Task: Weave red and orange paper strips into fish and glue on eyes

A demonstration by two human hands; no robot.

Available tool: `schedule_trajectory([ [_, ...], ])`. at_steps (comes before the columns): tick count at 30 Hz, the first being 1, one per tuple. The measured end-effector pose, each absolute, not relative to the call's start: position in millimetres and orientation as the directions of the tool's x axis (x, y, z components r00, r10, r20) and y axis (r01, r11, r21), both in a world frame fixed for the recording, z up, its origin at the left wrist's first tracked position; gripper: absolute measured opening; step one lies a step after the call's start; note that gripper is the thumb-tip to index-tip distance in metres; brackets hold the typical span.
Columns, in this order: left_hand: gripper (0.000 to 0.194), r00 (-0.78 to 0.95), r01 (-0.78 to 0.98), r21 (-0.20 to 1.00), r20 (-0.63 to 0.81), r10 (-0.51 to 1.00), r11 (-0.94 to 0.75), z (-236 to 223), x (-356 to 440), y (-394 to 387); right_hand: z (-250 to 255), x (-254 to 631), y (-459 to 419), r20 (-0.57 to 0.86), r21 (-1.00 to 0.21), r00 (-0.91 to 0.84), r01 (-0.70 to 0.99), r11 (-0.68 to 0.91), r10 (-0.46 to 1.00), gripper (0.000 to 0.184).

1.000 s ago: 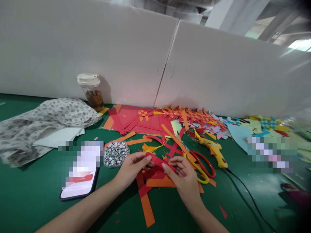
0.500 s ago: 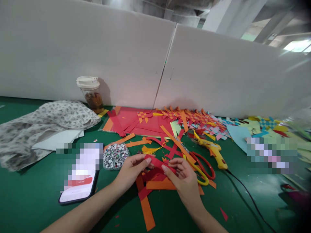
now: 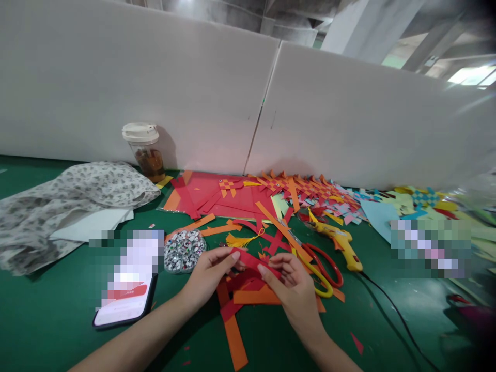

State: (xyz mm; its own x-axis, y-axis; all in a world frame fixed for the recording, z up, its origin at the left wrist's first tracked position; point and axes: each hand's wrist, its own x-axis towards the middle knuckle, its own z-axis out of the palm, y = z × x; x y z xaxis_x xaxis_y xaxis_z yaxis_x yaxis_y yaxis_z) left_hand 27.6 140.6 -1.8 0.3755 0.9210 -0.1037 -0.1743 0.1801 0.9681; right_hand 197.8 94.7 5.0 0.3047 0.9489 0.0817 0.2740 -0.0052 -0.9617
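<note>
Between my two hands a red paper strip [image 3: 251, 261] is stretched slightly slantwise above the table. My left hand [image 3: 214, 268] pinches its left end between thumb and fingers. At the other end, my right hand [image 3: 290, 279] grips it with the thumb on top. Beneath lie loose orange paper strips [image 3: 256, 296] and red ones, crossing one another. A yellow tassel [image 3: 244, 239] rests just beyond my hands. Close to the right hand are scissors [image 3: 325, 274] with red and yellow handles, partly covered by strips.
A yellow glue gun [image 3: 337, 240] with a black cord lies to the right. On the left are a phone [image 3: 126, 289], a case of googly eyes [image 3: 185, 250], a patterned cloth [image 3: 96, 181] and a lidded cup [image 3: 145, 152]. Woven paper fish [image 3: 310, 188] are piled at the back.
</note>
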Motion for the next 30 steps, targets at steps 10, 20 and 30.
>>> schedule_trajectory([
  [10, 0.025, 0.364, -0.176, 0.969, -0.098, 0.926, 0.172, 0, 28, 139, 5, 198, 95, 0.09, -0.973, 0.317, 0.229, 0.016, 0.944, 0.029],
  [20, 0.02, 0.248, -0.232, 0.962, -0.084, 0.965, 0.143, -2, 28, 139, 11, 209, 105, -0.022, -0.996, 0.244, 0.079, -0.043, 0.969, 0.036],
  [30, 0.021, 0.298, -0.291, 0.932, -0.125, 0.946, 0.215, -2, 28, 141, 13, 213, 102, 0.033, -0.987, 0.229, 0.163, -0.005, 0.973, 0.026],
])
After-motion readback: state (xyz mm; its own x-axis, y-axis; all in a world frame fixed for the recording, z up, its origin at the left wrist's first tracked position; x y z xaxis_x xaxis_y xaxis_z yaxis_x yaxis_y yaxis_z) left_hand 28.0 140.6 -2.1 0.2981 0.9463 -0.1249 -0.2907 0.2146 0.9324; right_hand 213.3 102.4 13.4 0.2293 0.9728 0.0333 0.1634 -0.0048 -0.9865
